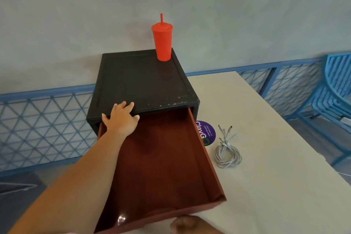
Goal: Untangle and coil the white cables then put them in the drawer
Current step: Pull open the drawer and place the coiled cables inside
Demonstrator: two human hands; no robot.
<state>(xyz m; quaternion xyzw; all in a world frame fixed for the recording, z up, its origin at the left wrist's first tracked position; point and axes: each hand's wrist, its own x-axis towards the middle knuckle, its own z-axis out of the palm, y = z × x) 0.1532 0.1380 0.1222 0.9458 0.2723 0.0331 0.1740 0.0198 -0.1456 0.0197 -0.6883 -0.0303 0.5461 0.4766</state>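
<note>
White cables (227, 155) coiled on table (275, 176) beside open drawer (161, 167); light, floppy, I'd pinch across the loops; left hand (121, 119) flat on cabinet (142, 81), fingers (124, 105) spread; right hand (190, 224) grip unreadable.

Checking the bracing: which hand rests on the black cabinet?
The left hand, flat on the cabinet near its front; the right hand is by the drawer front.

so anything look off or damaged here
The black cabinet has pale chips along its top's front-right edge, like worn paint. The red tumbler stands right at the back-right corner. Nothing looks spilled.
</note>
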